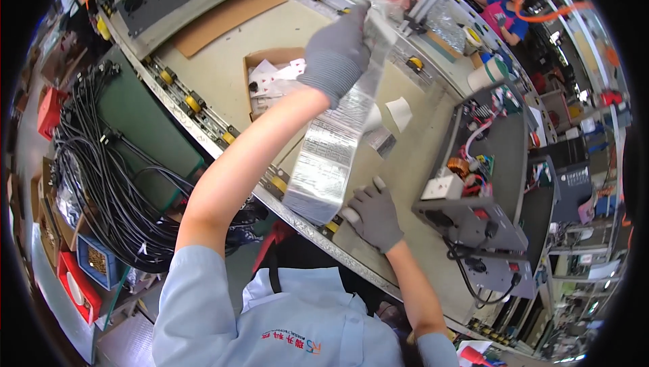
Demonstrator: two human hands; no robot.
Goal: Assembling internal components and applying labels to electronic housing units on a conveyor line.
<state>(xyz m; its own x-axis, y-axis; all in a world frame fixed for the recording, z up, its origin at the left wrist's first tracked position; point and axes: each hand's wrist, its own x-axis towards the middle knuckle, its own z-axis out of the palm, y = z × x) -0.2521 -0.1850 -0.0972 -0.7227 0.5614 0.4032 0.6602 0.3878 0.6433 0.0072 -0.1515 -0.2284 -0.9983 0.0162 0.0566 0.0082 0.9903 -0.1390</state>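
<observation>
A long silver strip of printed labels [329, 157] stretches from the near edge of the workbench up toward its far side, its far part blurred and lifted. My left hand [338, 49], in a grey glove, reaches across and is closed on the far part of the strip; the fingertips are partly hidden. Beside the strip's near end, my right hand [375, 217], also gloved in grey, hovers over or rests on the bench with fingers apart and nothing in it. Left of the strip sits an open cardboard box [248, 89] holding white sheets with red marks.
Open grey metal cases [466, 215] with wiring and a power cord stand at the right. Black cables [101, 164] heap on a green surface at the left. Roller tracks [196, 103] edge the bench. A brown cardboard sheet [226, 20] lies farther back. A person [503, 18] works beyond.
</observation>
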